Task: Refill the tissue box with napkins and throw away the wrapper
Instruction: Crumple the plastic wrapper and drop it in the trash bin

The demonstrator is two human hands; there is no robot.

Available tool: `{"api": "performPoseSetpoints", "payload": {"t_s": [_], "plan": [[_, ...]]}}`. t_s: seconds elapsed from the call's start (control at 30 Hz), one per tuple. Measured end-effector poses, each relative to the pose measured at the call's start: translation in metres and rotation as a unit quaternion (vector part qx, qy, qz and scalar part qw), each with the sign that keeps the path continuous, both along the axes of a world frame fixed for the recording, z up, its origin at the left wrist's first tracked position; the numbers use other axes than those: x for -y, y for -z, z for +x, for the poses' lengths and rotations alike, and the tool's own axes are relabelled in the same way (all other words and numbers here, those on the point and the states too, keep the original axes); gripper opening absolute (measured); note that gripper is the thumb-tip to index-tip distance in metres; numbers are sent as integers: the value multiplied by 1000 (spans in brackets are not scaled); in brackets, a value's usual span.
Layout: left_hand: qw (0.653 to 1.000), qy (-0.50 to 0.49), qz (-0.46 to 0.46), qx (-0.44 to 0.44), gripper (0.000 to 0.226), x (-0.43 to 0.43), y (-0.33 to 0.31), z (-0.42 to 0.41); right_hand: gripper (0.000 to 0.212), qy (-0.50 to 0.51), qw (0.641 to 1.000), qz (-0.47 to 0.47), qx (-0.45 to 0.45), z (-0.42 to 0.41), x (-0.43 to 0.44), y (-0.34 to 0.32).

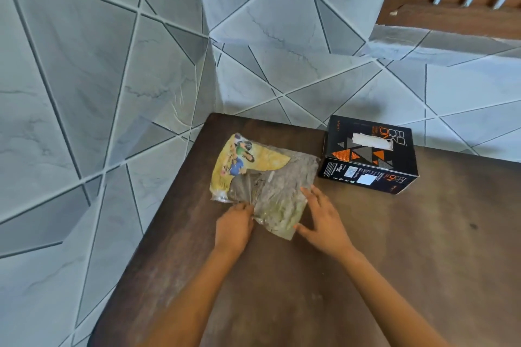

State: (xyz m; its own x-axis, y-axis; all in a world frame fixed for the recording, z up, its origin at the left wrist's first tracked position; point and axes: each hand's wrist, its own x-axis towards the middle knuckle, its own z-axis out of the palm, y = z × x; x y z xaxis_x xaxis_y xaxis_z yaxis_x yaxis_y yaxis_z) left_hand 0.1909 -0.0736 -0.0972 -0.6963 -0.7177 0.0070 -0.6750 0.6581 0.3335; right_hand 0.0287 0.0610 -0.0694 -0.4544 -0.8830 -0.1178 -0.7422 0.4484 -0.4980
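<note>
On table (366, 248), left hand (234, 227) pinching wrapper (265, 177)

Brown table (423, 248), grey tiled floor (84, 65)

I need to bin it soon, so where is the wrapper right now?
In the head view, the wrapper lies flat on the table, left of the tissue box, under both hands.
</note>
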Motion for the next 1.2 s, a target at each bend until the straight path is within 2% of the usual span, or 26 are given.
{"api": "performPoseSetpoints", "payload": {"t_s": [0.07,0.13,0.23,0.33,0.4,0.47,0.53,0.6,0.67,0.73,0.77,0.8,0.83,0.87,0.93,0.97,1.03,1.13,1.2], "plan": [[999,2,29,-25,11,-12,-2,11,95,1,1000,15,-1,3,-10,4],[990,-6,103,-97,8,-18,-8,17,106,4,1000,20,16,6,-17,5],[955,9,212,-206,14,-32,-32,21,120,9,999,-5,40,9,-27,2],[921,61,295,-247,14,-45,-58,22,128,-3,999,-40,33,12,-32,-6],[892,70,349,-277,14,-55,-73,21,117,-24,993,-77,86,12,-36,-17],[866,74,392,-302,12,-65,-85,16,81,-39,977,-126,165,15,-40,-27],[850,77,401,-333,10,-78,-95,10,39,-9,955,-189,227,20,-48,-35],[847,54,381,-366,13,-92,-105,3,20,40,932,-225,282,25,-59,-43],[870,-8,318,-377,23,-102,-107,-3,11,66,913,-247,317,27,-69,-47],[900,-84,254,-343,21,-115,-111,-8,18,75,884,-271,373,28,-81,-53],[902,-108,273,-317,13,-122,-114,-9,25,80,864,-287,406,28,-87,-55],[893,-121,327,-283,22,-128,-118,-10,29,90,842,-300,439,29,-93,-56],[871,-132,401,-252,40,-139,-121,-12,30,99,821,-310,468,27,-105,-57],[833,-139,479,-238,54,-142,-121,-12,27,101,800,-315,500,28,-109,-57],[757,-118,596,-242,57,-149,-118,-13,23,88,763,-310,561,30,-125,-54],[734,-100,621,-256,52,-152,-117,-14,25,74,765,-302,564,30,-133,-52],[733,-72,618,-276,44,-162,-117,-16,27,44,817,-292,496,32,-150,-48],[789,-63,552,-263,37,-183,-115,-22,32,47,896,-276,345,33,-169,-42],[805,-104,519,-270,30,-197,-112,-26,38,55,917,-278,281,28,-182,-41]]}}
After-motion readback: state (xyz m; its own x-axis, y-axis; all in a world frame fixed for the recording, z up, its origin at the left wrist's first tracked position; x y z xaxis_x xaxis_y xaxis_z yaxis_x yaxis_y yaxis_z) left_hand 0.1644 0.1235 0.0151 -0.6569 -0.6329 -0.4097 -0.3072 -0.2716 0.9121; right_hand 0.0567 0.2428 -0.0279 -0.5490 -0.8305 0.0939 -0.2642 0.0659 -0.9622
